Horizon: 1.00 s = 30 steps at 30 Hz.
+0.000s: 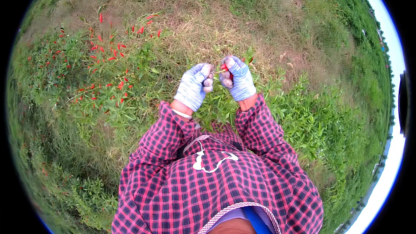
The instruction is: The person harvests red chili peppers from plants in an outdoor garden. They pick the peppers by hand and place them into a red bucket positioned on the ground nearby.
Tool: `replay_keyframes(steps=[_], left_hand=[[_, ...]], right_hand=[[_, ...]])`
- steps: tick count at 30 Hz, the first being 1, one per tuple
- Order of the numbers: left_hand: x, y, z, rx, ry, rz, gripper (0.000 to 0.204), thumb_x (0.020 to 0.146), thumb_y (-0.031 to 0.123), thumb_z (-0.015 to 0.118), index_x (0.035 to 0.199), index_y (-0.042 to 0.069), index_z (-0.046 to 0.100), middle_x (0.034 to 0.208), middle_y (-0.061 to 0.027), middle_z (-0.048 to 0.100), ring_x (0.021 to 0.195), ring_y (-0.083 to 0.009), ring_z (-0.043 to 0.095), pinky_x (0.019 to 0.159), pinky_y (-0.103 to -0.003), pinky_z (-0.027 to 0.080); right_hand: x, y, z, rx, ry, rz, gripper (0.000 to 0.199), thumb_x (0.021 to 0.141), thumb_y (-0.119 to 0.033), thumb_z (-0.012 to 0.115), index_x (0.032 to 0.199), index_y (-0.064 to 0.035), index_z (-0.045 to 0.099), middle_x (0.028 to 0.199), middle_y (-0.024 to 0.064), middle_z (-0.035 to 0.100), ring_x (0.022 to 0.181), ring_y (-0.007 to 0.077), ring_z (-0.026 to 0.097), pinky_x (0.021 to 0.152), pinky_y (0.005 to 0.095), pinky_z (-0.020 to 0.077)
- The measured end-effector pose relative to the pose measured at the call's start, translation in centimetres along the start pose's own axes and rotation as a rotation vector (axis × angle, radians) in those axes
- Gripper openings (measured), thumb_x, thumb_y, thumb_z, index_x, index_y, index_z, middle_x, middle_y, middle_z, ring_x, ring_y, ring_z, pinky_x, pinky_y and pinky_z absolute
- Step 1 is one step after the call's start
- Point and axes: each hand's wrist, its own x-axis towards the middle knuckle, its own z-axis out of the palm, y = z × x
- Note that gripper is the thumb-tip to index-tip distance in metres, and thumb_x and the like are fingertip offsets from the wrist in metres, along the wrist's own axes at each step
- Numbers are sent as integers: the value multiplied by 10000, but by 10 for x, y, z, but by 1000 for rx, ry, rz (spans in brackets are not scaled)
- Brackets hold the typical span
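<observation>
Red chili peppers (230, 76) show between the curled fingers of my right hand (241, 80), which wears a bluish-white knit glove. A thin pale-green stem (220, 71) runs from them toward my other hand. My left hand (192, 87), gloved the same way, is closed beside it, fingertips drawn together. Whether it pinches the stem's end or something else is too small to tell. Both hands are close together in front of me, above green leafy plants (219, 108).
To the left, chili plants (110, 67) carry many ripe red peppers. Dry, straw-coloured grass (208, 21) covers the ground ahead. More leafy green plants (312, 117) grow on the right. A white cord (212, 169) lies across the front of my checked shirt.
</observation>
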Motion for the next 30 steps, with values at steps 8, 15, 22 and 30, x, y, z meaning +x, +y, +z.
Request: replay_keyframes(steps=[8, 15, 22, 30], left_hand=[[11, -18, 4, 473, 48, -93, 119, 754, 130, 574, 812, 34, 533, 594, 18, 481, 470, -44, 427, 399, -168, 327], [64, 5, -53, 836, 331, 325, 217, 745, 36, 533, 961, 27, 520, 835, -49, 554, 718, -108, 502, 620, -233, 427], [109, -102, -92, 647, 447, -66, 232, 757, 115, 553, 974, 36, 525, 846, -26, 551, 737, -124, 518, 670, -248, 442], [113, -207, -83, 1585, 113, 4, 461, 666, 249, 589, 1099, 166, 455, 1143, -100, 410, 1065, -279, 372, 904, -348, 300]], right_hand=[[-6, 6, -30, -150, 93, 137, 198, 796, -247, 517, 781, -49, 508, 536, -19, 446, 365, 53, 361, 323, 182, 268], [14, -49, -109, 606, -84, -11, 173, 834, -204, 441, 798, -41, 488, 594, 31, 433, 464, 117, 413, 327, 174, 296], [39, -47, -155, 122, 71, 78, 165, 784, -148, 505, 888, -21, 494, 542, 5, 387, 434, 113, 384, 329, 196, 282], [69, -24, -149, -380, 303, 228, 141, 765, -136, 541, 864, -46, 499, 490, -24, 372, 394, 83, 385, 322, 191, 249]])
